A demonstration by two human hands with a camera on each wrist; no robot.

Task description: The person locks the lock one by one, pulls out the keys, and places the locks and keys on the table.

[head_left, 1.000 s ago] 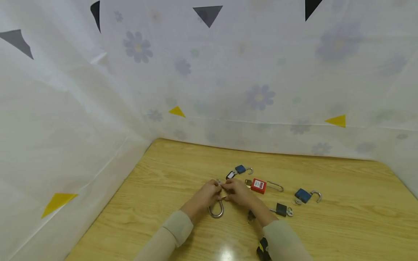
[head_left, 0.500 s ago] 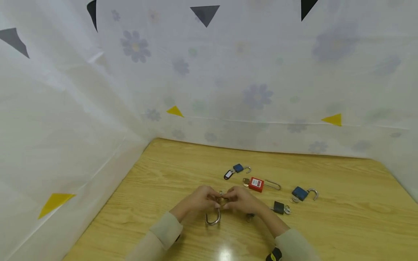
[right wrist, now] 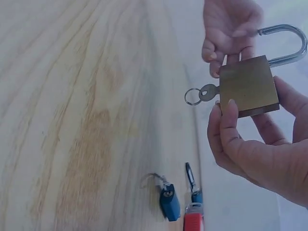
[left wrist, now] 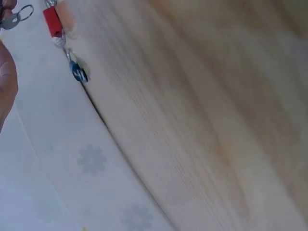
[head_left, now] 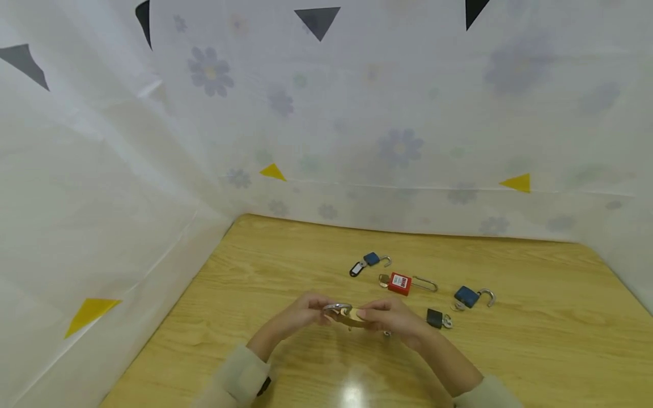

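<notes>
Here, my right hand (right wrist: pixel 264 154) gripped the padlock (right wrist: pixel 248 86), its loop (right wrist: pixel 288 59) unfastened. Beside it, my left hand (right wrist: pixel 232 26) curved partly; I couldn't tell if it held anything.

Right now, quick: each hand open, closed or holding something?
Left hand: at the gold padlock; cannot tell whether it grips.
Right hand: closed, holding the gold padlock by its body.

The desk (head_left: pixel 515 345) leaves passage at the head view's lower right; the left hand (head_left: pixel 304 310), brass padlock (right wrist: pixel 248 86) and right hand (head_left: pixel 402 324) block lower centre, a red padlock (head_left: pixel 399 283) and blue padlocks (head_left: pixel 466 296) right of centre.
</notes>
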